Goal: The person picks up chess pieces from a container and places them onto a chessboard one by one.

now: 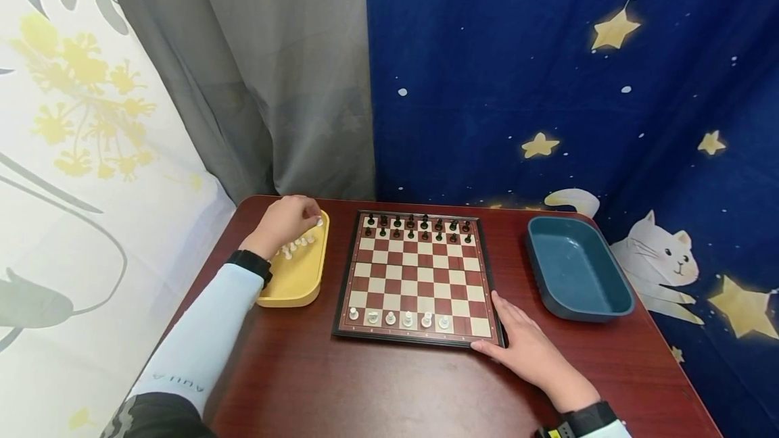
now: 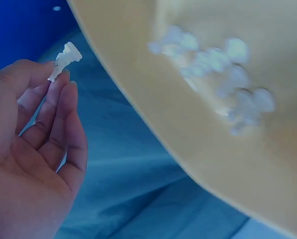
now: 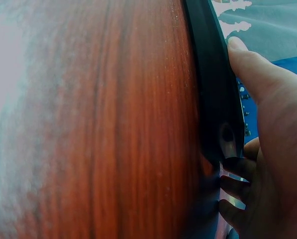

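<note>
My left hand (image 1: pixel 285 223) is over the far part of the yellow tray (image 1: pixel 295 288), pinching a small white chess piece (image 2: pixel 65 59) between thumb and fingertips. The piece's flared base points away from the fingers; its kind cannot be told. More white chess pieces (image 1: pixel 297 244) lie loose in the tray. A chessboard (image 1: pixel 416 269) lies at the middle of the table. My right hand (image 1: pixel 528 347) rests at its near right corner, fingers extended along the right edge and thumb at the front edge. Black chess pieces (image 1: pixel 410 222) fill two far rows; several white ones (image 1: pixel 408 320) stand along the near row.
A blue-green tray (image 1: pixel 578 269) stands right of the board with nothing visible in it. The dark red wooden table (image 1: pixel 365 391) reaches back to a grey curtain (image 1: pixel 304 73) and a blue starry curtain (image 1: pixel 487 86). A white patterned cloth (image 1: pixel 91 222) hangs at the left.
</note>
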`<act>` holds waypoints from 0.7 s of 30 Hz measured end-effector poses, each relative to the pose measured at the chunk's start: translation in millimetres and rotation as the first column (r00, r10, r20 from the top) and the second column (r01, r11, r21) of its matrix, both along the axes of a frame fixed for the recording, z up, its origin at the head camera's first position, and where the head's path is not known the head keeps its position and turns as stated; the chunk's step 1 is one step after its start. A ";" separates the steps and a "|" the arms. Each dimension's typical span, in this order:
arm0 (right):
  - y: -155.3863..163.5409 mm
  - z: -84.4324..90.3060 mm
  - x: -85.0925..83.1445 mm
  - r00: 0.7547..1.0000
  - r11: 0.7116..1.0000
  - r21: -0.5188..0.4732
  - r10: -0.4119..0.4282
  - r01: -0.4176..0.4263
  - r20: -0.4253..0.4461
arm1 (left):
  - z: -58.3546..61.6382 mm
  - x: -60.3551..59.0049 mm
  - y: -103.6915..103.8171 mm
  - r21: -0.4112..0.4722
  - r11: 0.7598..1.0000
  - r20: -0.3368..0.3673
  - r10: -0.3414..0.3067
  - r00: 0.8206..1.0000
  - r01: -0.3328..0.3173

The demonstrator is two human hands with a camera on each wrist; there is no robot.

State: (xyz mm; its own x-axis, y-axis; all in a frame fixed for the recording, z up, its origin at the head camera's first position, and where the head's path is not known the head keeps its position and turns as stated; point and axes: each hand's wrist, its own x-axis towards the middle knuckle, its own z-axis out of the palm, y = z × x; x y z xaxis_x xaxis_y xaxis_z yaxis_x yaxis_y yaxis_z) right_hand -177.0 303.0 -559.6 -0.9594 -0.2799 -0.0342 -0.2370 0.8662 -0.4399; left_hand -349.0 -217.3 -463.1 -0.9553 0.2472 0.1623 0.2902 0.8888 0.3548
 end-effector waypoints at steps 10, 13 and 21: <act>-1.6 3.3 -0.7 1.000 1.000 0.000 0.001 -0.001 -0.001 | 16.5 16.2 66.9 -0.077 0.977 -0.056 -0.203 0.978 0.198; -1.6 3.2 -0.3 1.000 1.000 0.001 -0.001 0.001 0.001 | 15.0 23.0 96.7 -0.119 0.953 -0.057 -0.286 0.956 0.278; -0.2 1.7 0.9 1.000 1.000 0.001 0.003 -0.003 -0.002 | 11.7 49.2 172.1 -0.161 0.860 -0.045 -0.497 0.867 0.485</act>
State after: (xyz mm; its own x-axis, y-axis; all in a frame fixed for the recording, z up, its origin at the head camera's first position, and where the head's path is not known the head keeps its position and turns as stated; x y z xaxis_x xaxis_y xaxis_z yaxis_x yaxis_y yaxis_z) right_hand -176.1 302.8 -557.9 -0.9587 -0.2825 -0.0325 -0.2403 0.8660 -0.4386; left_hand -299.8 -45.2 -451.4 -0.6888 0.7063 0.1633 0.7244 0.6616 0.1937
